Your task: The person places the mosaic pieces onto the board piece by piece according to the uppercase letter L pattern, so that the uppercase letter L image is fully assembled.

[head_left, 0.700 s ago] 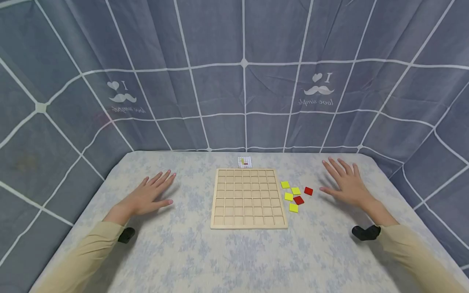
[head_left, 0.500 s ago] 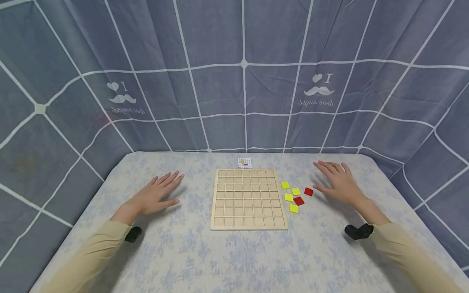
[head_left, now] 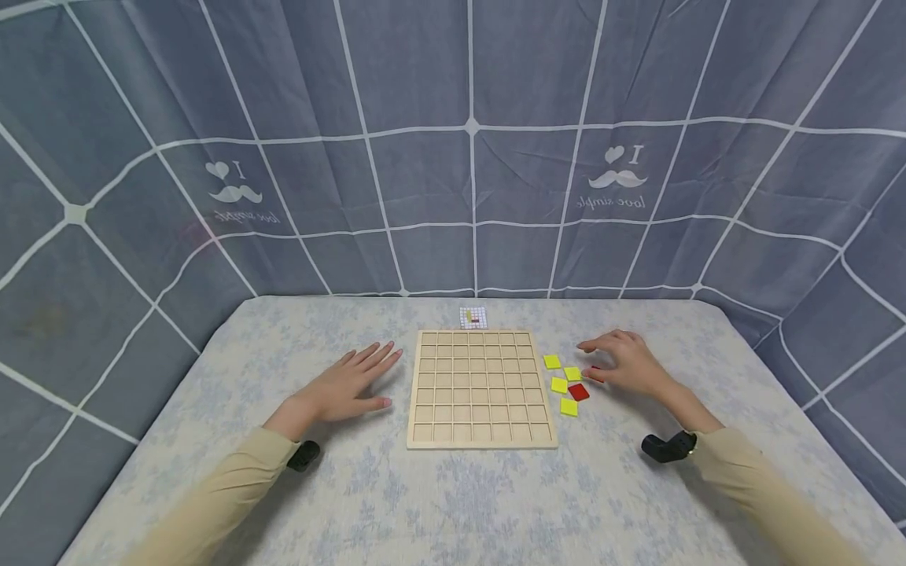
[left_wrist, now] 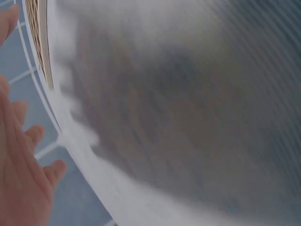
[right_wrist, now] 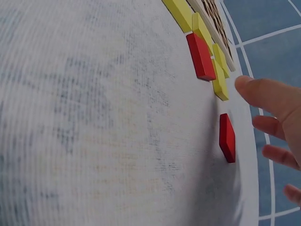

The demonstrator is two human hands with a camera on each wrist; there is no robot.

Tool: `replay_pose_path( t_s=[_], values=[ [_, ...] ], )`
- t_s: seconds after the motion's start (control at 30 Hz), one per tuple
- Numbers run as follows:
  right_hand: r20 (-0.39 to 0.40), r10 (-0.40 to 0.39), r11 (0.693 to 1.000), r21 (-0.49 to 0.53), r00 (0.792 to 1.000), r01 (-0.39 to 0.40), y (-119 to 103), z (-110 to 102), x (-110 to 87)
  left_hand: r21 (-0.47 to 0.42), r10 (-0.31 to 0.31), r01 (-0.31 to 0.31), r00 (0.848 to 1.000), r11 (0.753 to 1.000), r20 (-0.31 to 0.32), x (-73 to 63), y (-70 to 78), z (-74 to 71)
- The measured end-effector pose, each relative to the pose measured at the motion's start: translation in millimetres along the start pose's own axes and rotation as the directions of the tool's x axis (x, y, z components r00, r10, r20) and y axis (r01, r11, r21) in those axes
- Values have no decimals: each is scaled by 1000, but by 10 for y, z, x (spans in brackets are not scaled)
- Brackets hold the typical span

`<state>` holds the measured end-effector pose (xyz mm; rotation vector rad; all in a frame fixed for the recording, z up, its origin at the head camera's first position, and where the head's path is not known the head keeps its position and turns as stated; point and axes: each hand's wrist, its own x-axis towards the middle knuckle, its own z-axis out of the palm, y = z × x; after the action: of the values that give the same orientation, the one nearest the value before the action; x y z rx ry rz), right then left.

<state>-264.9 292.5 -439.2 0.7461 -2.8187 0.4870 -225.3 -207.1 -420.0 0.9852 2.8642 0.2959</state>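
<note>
A wooden grid board [head_left: 479, 448] lies on the table. To its right, several yellow square tiles [head_left: 569, 407] and a red tile [head_left: 579, 391] lie in a loose cluster. My right hand [head_left: 630, 365] hovers beside them, fingers loosely bent, and partly covers a second red tile [right_wrist: 227, 138] in the head view. The right wrist view shows that tile on the cloth, apart from the fingertips, and nothing is held. My left hand [head_left: 343, 389] is spread palm down just left of the board, holding nothing, with its shadow on the cloth below.
Behind the board lies a small pattern card [head_left: 473, 317] with a printed grid and coloured marks. A pale blue floral cloth [head_left: 453, 503] covers the table. Grey-blue curtains [head_left: 425, 181] with white lines hang behind and at both sides. Each wrist carries a black camera [head_left: 668, 448].
My left hand has moved right, towards the board. My right hand has moved left to the tiles, its fingers bending more, and now partly hides the outer red tile.
</note>
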Motion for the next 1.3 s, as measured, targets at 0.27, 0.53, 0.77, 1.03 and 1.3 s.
replay_pose_path(
  t_s=[0.27, 0.53, 0.77, 1.03, 1.3],
  values=[
    [64, -18, 997, 72, 998, 14, 43, 79, -4, -32, 38, -34, 993, 999, 112, 194, 158, 108],
    [68, -37, 997, 72, 997, 32, 65, 115, 15, 10, 48, -51, 979, 999, 196, 295, 262, 141],
    [93, -40, 998, 46, 995, 36, 47, 105, 41, 56, 57, -72, 973, 996, 226, 362, 263, 193],
    [55, -35, 999, 6, 998, 35, 12, 130, 40, 73, 65, -81, 976, 994, 208, 351, 251, 218],
    [31, -5, 1000, 22, 999, 5, -8, 102, 64, 76, 70, -85, 980, 993, 186, 318, 276, 214]
  ],
)
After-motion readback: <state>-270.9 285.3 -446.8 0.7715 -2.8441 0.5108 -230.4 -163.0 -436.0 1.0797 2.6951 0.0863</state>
